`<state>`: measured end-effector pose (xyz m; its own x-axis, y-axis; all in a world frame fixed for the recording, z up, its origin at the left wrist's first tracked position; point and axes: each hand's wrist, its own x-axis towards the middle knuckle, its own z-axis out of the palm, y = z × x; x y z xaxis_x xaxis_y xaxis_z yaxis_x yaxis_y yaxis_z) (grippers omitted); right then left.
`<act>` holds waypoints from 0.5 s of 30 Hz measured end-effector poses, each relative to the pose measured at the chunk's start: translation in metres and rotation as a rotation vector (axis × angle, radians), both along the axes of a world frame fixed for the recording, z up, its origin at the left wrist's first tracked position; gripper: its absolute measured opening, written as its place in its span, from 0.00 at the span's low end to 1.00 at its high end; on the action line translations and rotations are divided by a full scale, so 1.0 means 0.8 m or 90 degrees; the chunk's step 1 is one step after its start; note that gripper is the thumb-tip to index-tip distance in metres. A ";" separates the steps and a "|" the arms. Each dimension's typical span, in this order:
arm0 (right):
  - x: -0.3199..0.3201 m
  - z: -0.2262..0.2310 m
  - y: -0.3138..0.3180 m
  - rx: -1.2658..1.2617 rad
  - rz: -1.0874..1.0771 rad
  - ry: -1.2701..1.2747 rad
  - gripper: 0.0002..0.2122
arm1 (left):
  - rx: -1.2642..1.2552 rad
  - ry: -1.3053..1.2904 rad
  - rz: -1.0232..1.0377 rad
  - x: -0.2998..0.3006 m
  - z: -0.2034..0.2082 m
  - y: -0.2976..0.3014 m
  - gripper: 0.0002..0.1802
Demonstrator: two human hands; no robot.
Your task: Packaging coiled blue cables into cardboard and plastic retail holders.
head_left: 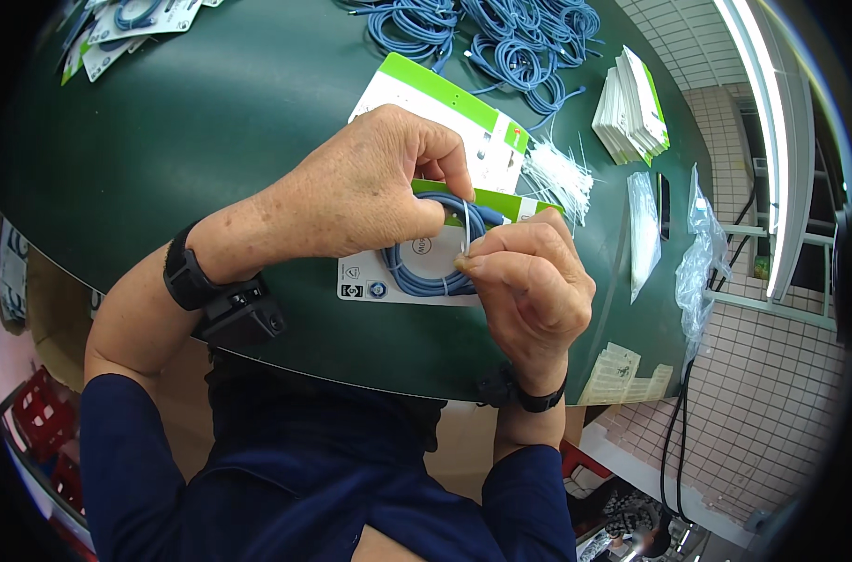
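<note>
A coil of blue cable (409,273) lies against a white and green packaging card (355,272) in front of me. A thin white cable tie (466,228) runs over the right side of the coil. My left hand (370,183) grips the coil's upper part, its index fingertip at the tie's top end. At the tie's lower end, my right hand (533,281) pinches the strip between thumb and index finger. Another white tie (447,285) circles the bottom of the coil. The fingers hide part of the coil and card.
Just beyond lies another green and white card (426,98), with loose white cable ties (559,178) beside it. Coiled blue cables (515,51) pile up at the back. A stack of cards (627,108) and clear plastic bags (696,253) lie at right; carded cables (131,23) are far left.
</note>
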<state>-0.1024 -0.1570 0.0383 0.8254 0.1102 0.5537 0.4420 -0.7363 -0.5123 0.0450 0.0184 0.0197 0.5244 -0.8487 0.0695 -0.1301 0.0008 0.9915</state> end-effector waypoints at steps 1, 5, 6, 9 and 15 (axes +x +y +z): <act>0.000 -0.001 0.001 0.004 -0.002 -0.010 0.11 | -0.004 0.000 0.000 -0.001 -0.001 -0.001 0.12; 0.000 0.001 0.001 -0.014 -0.003 -0.028 0.11 | -0.004 0.004 -0.002 -0.003 -0.001 -0.002 0.12; 0.000 0.001 0.001 -0.025 -0.003 -0.030 0.11 | 0.004 0.007 -0.005 -0.002 0.000 -0.001 0.12; -0.003 0.001 0.001 -0.042 0.011 -0.018 0.11 | 0.007 0.009 -0.009 -0.003 -0.001 -0.001 0.12; -0.002 0.001 -0.001 -0.079 0.042 -0.014 0.11 | -0.011 -0.019 0.005 -0.007 -0.003 0.000 0.12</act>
